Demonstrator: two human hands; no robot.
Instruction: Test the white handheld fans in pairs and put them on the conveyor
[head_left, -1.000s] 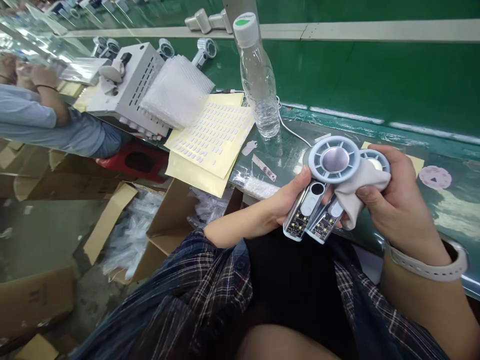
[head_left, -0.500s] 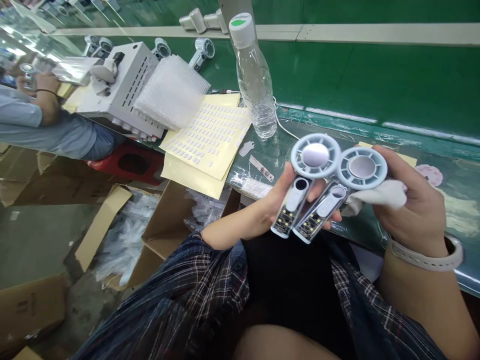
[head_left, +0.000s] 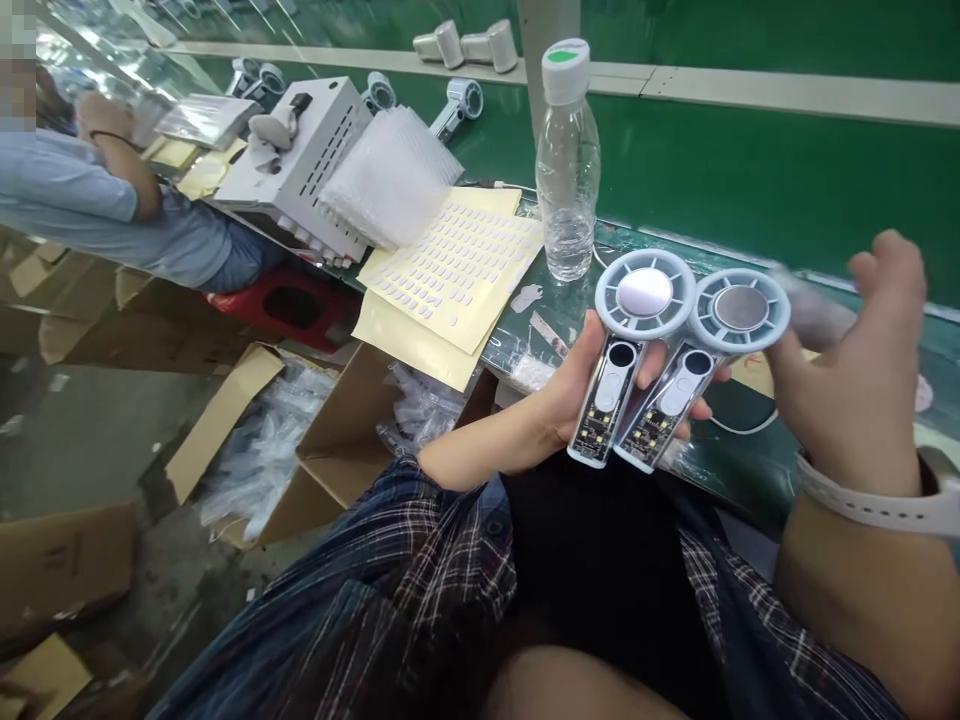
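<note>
Two pale blue round-headed handheld fans with clear handles (head_left: 660, 350) are held side by side in the left hand (head_left: 577, 400), its grip pressed around both handles, above the near edge of the green bench (head_left: 750, 180). Just right of them, the right hand (head_left: 855, 370) is raised with a blurred white cloth (head_left: 814, 315) pinched in its grip. Farther left, yellow sticker sheets (head_left: 457, 270) are laid on the bench; beyond the fans a clear plastic bottle with a white cap (head_left: 568, 165) is stood upright.

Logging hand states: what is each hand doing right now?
Left hand: shut on two fans.
Right hand: beside the fans, holding a blurred cloth.
</note>
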